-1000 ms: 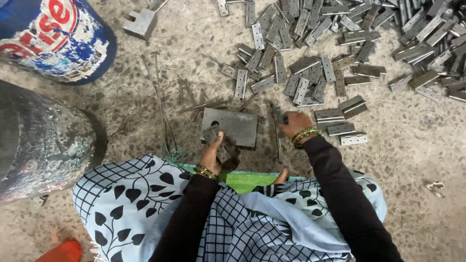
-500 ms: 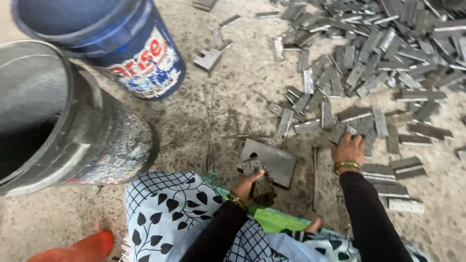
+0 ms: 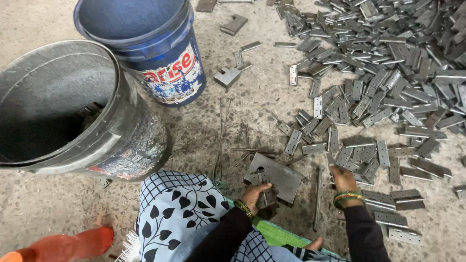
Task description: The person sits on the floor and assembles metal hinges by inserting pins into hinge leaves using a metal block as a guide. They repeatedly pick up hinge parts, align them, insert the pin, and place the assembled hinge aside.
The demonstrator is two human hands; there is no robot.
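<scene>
Head view: right hand at the hinge pile, left hand at the steel block.
Left hand [image 3: 256, 193] grips a hinge [image 3: 266, 196] against the block [image 3: 275, 175]. Right hand [image 3: 342, 177], fingers curled, touches loose hinges [image 3: 369, 167] lying on the floor [image 3: 204, 131], pile spreading up-right; whether it grasps one cannot be told.
</scene>
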